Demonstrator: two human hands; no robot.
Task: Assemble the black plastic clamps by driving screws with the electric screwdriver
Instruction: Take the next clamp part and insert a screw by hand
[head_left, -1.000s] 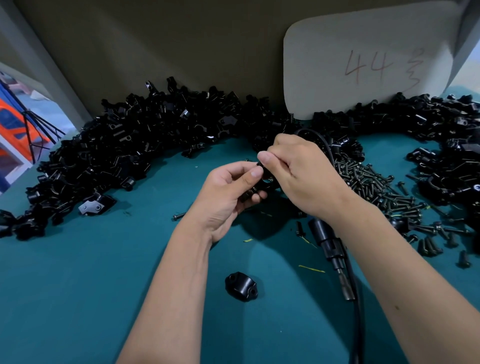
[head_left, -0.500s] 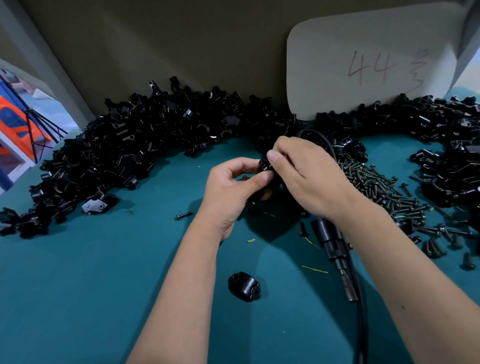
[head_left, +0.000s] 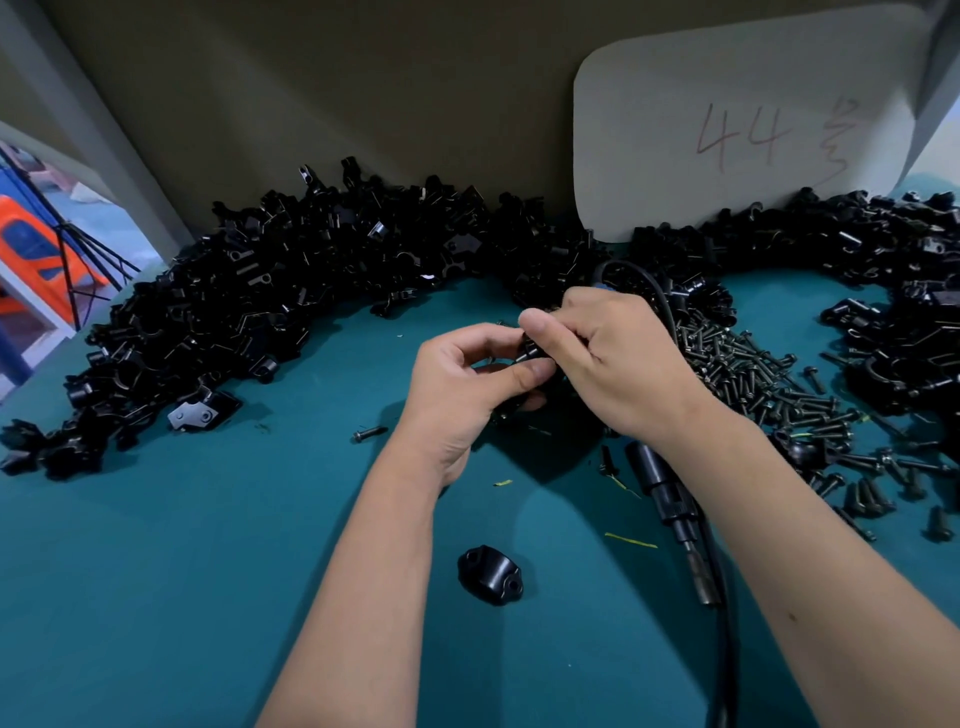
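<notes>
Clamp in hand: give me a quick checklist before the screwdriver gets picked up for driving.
1. Clamp held: ok, pinched by the left hand and right hand.
2. Screw seated in the clamp: cannot tell, fingers cover it.
3. Screwdriver within reach: ok, lying on the mat under the right forearm.
4. Right hand free for the tool: not ok, it pinches the clamp.
5. Screw pile stocked: ok.
6. Loose half out of the way: ok, lying apart, nearer the person.
</notes>
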